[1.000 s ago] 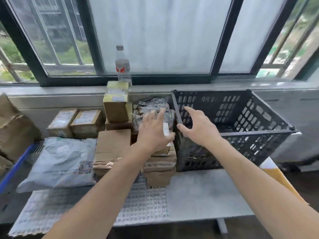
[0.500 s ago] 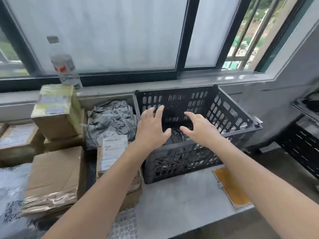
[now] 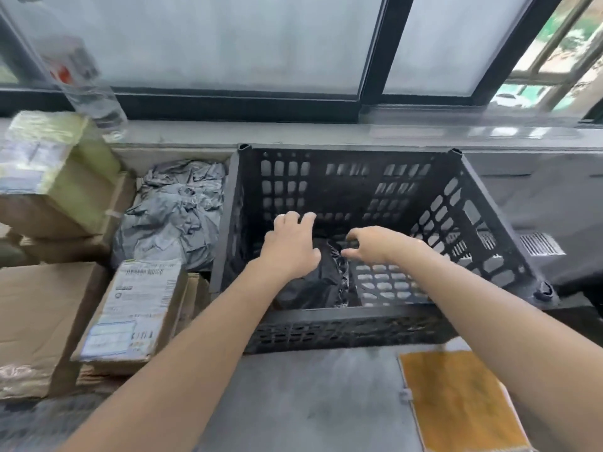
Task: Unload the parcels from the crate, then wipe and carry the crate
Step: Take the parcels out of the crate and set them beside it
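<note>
A black slotted crate [image 3: 352,324] stands on the grey table under the window. One black plastic-wrapped parcel [image 3: 321,282] lies on its floor at the near left. My left hand [image 3: 290,246] reaches into the crate just above this parcel, fingers spread and loosely bent. To its right my right hand [image 3: 375,244] hovers inside the crate with the fingers curled downward, holding nothing. Whether either hand touches the parcel is unclear. Left of the crate lie unloaded parcels: a grey crumpled bag [image 3: 176,210], a labelled cardboard box [image 3: 130,314] and a yellow-taped box [image 3: 55,171].
A plastic water bottle [image 3: 81,76] stands on the window sill at the left. An orange-brown flat pad [image 3: 456,399] lies on the table at the near right. A large cardboard box [image 3: 36,321] sits at the left edge. Bare grey table [image 3: 310,402] lies in front of the crate.
My left hand left the labelled box beside the crate and both hands moved down into the crate toward the black parcel. My view turned right and closer to the crate.
</note>
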Action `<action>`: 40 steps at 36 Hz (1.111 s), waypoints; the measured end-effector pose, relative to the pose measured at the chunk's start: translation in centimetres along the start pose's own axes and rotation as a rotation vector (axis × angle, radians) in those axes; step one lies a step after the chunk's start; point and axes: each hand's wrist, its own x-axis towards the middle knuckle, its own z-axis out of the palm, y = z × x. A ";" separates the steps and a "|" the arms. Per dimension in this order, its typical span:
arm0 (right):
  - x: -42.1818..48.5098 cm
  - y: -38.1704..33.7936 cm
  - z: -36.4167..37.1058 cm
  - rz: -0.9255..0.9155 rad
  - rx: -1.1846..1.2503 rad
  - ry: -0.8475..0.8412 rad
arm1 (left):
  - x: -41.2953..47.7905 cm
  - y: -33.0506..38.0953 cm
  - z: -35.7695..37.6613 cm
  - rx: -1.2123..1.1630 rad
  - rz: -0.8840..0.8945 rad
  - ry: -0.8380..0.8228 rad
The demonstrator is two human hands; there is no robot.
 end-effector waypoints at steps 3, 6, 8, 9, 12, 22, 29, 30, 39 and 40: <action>2.8 0.9 0.3 -0.048 -0.076 -0.091 | 1.6 0.8 0.6 0.021 -0.051 -0.056; 5.8 1.6 1.7 -0.085 -0.083 -0.152 | 2.9 1.3 1.3 0.030 -0.105 -0.082; 7.6 1.8 2.7 -0.085 -0.070 -0.171 | 3.4 1.4 1.9 0.043 -0.140 -0.099; 8.4 1.9 3.2 -0.084 -0.055 -0.175 | 3.6 1.4 2.2 0.049 -0.156 -0.106; 10.1 1.9 4.1 -0.084 -0.001 -0.145 | 3.9 0.9 2.7 0.058 -0.197 -0.116; 12.8 1.6 5.2 -0.025 0.171 -0.080 | 3.8 -1.1 2.9 0.010 -0.280 -0.155; 11.3 2.8 2.8 -0.169 0.439 -0.008 | 3.9 -1.0 2.9 -0.019 -0.275 -0.195; 10.8 2.6 2.4 -0.202 0.442 0.016 | 3.8 -1.0 2.8 -0.026 -0.278 -0.196; 4.6 1.8 -1.4 -0.272 0.542 0.387 | 2.7 0.2 1.8 -0.197 -0.182 0.140; 4.1 2.0 -1.8 -0.243 0.558 0.439 | 2.5 0.5 1.8 -0.215 -0.142 0.168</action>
